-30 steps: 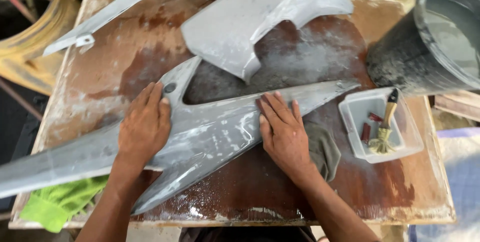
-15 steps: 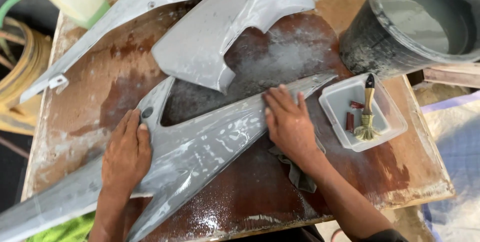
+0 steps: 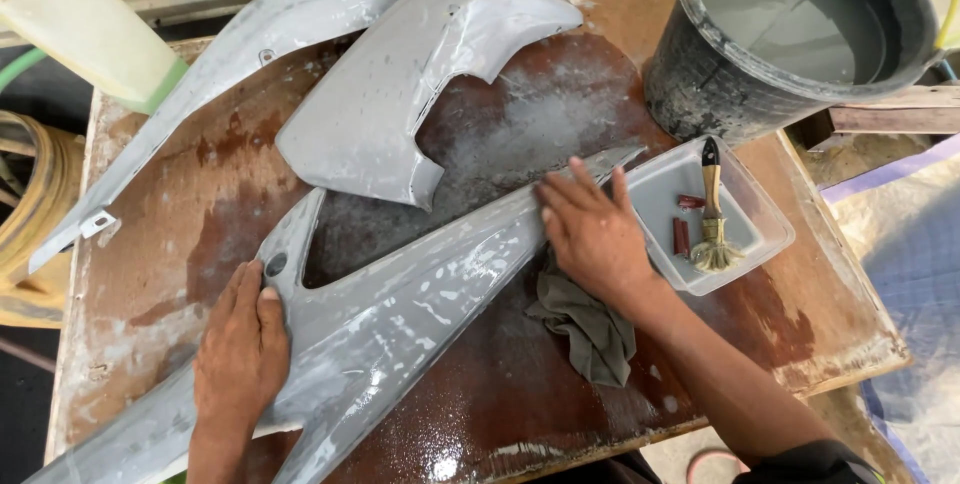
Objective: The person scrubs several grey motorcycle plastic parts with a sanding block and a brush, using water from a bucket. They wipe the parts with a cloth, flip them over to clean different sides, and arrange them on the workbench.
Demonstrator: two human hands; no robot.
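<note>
Grey, wet and streaked with pale sanding slurry, a long forked plastic fairing panel (image 3: 400, 314) lies slantwise across the worn brown wooden table (image 3: 160, 244) in the head view, and both hands press on it. The left hand (image 3: 240, 354) lies flat, palm down, fingers together and thumb out, on the panel's lower end, just below a small round hole in the panel. The right hand (image 3: 592, 234) also lies flat with its fingers spread and straight, resting on the panel's narrow upper arm; neither hand grips anything.

Under the right wrist and toward the person, a crumpled dark olive cloth (image 3: 585, 329) sits on the table, partly tucked below the panel's edge. Just beyond the right hand's outer side stands a clear square plastic tub (image 3: 760, 214) holding a worn wooden-handled brush (image 3: 712, 214) and some small reddish pieces. Farther out past that hand, a large dark bucket of cloudy grey water (image 3: 790, 24) sits at the table's corner.

Ahead of both hands, a second curved grey panel (image 3: 400, 104) lies on the tabletop, and a long thin grey panel (image 3: 200, 114) runs beyond the left hand. A pale plastic bottle (image 3: 90, 34) shows far outside the left hand.
</note>
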